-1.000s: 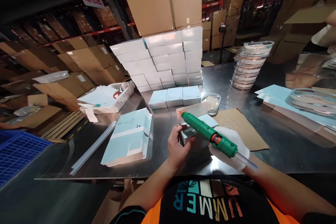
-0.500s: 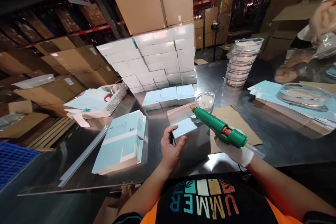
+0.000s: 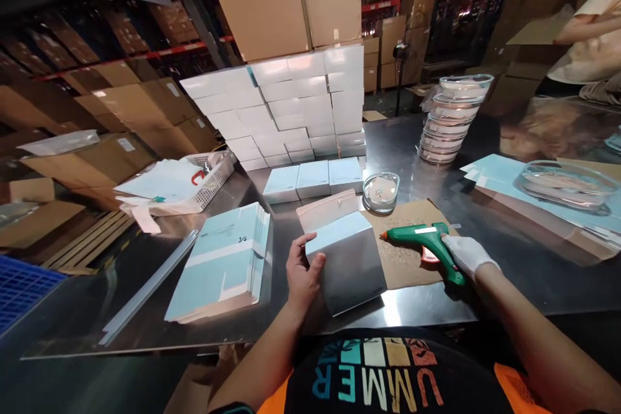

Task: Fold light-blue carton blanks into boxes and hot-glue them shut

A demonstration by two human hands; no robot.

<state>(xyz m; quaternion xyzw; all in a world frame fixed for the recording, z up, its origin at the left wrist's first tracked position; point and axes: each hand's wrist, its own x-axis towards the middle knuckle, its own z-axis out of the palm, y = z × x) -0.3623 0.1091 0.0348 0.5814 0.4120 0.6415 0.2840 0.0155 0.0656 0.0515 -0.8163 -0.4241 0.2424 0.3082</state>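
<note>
My left hand (image 3: 301,272) grips the left side of a small pale blue carton (image 3: 344,259) that stands on the steel table (image 3: 524,272) with its top flap open. My right hand (image 3: 466,253), in a white glove, holds the handle of a green glue gun (image 3: 423,239). The gun lies on its side on a brown cardboard sheet (image 3: 410,262), nozzle pointing left toward the carton.
A stack of flat blue carton blanks (image 3: 223,262) lies left of my hand. Three finished boxes (image 3: 313,179) sit in front of a tall white box pile (image 3: 286,107). A small glass dish (image 3: 381,191), stacked clear dishes (image 3: 451,119), a white basket (image 3: 194,181) and another person (image 3: 589,45) at far right.
The glue gun went from raised over the carton's flap down onto the cardboard sheet at the right. My left hand shifted its hold and the carton now stands closer to me.
</note>
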